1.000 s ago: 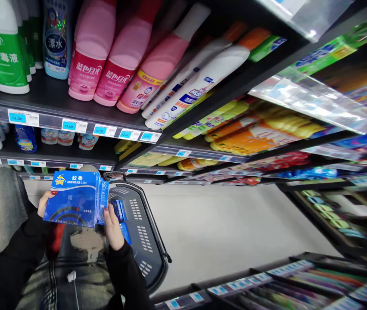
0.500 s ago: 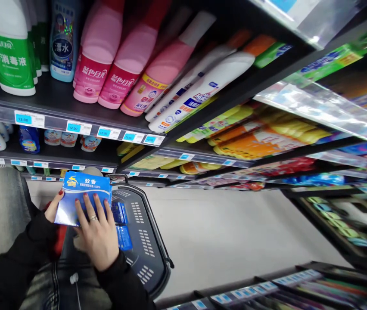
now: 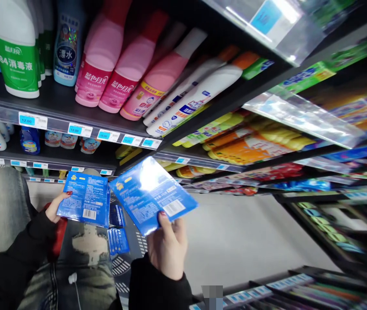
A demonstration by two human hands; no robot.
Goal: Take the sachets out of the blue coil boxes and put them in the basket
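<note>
My left hand (image 3: 56,207) grips a stack of flat blue boxes (image 3: 85,199), back side up with a barcode showing. My right hand (image 3: 168,245) is closed on one more flat blue box (image 3: 153,193), lifted to the right and tilted, its back catching glare. Below and between both hands sits a dark plastic shopping basket (image 3: 123,262) holding several more blue boxes (image 3: 118,240). My knees in ripped jeans are under the left-hand stack.
Dark store shelves run along the left and back with a green-labelled disinfectant bottle (image 3: 15,47), pink detergent bottles (image 3: 112,64) and white bottles (image 3: 196,97). Price tags (image 3: 73,129) line the shelf edges. Another low shelf (image 3: 267,288) stands at the right. Light floor lies between.
The boxes have been flipped from front to back. My right hand has pulled one box off the stack and raised it to the right; the left hand keeps the rest.
</note>
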